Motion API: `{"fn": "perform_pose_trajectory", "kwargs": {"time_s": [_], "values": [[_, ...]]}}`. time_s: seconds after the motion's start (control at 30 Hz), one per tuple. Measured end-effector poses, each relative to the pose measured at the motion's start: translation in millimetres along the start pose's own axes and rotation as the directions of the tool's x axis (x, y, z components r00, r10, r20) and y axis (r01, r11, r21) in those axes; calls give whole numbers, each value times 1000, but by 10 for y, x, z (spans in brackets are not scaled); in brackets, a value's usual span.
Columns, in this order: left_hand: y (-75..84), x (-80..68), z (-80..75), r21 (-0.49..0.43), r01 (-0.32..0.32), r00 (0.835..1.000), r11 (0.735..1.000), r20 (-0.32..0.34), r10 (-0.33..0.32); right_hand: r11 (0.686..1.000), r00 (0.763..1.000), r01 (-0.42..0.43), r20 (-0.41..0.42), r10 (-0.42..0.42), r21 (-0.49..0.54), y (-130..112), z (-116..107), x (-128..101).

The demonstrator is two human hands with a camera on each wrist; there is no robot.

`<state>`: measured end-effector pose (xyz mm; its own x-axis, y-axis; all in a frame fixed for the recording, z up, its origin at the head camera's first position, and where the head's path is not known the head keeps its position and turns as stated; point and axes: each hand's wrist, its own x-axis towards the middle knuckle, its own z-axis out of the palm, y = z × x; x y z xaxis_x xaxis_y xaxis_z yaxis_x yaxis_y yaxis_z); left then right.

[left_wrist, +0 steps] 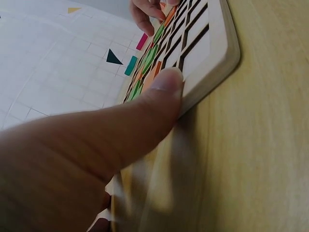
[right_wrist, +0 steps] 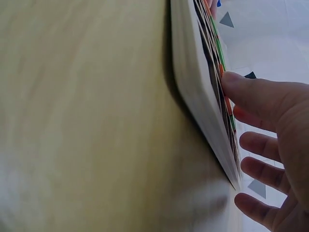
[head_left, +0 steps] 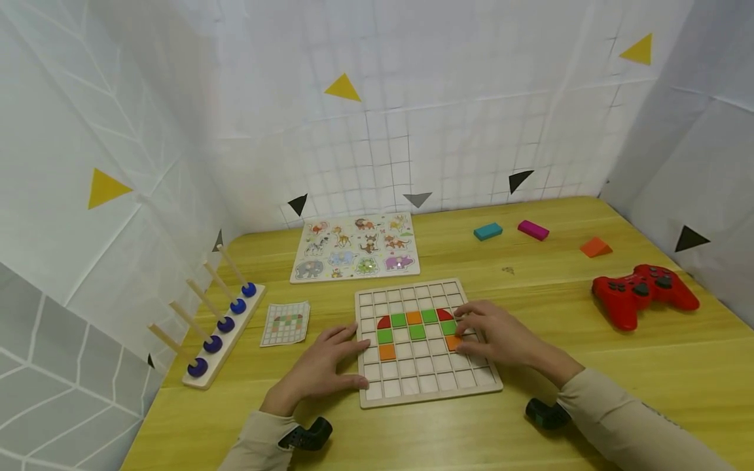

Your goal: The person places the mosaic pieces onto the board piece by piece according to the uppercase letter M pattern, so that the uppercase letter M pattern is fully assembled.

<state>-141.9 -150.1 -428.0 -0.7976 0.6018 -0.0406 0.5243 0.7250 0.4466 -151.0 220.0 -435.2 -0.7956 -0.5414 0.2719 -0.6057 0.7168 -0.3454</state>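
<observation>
While both wrist views crop the grid board (head_left: 427, 340) to an edge-on sliver, the right hand (head_left: 501, 337) hides the board's right-side cells in the head view, so what its fingertips touch there is unclear. The board is a pale wooden square with white cells and sits flat on the yellow table (head_left: 589, 392), centre front. Tiles fill part of its upper half: red quarter-rounds, green squares, orange squares (head_left: 387, 352). The left hand (head_left: 321, 373) lies open beside the board, thumb pressed to the left rim and fingers loose on the table. The right hand rests on the board with fingers spread and slightly bent; no clear pinch is visible.
</observation>
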Motion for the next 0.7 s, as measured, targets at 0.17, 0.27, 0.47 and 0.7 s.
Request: {"fn": "perform_pose_trajectory", "kwargs": {"time_s": [0.17,0.27,0.47,0.7], "values": [[-7,6,8,0,2,1000,1000,1,-2,1000,1000,18,-7,-18,-4,4,9,-1],[-7,7,9,-3,2,1000,1000,1,-2,1000,1000,15,-2,-15,-6,0,8,-3],[-3,6,7,0,0,1000,1000,1,0,1000,1000,0,1,0,-2,3,-9,-16],[20,2,9,-1,-2,1000,1000,10,2,994,991,-109,-74,110,23,78,-61,-61]]}}
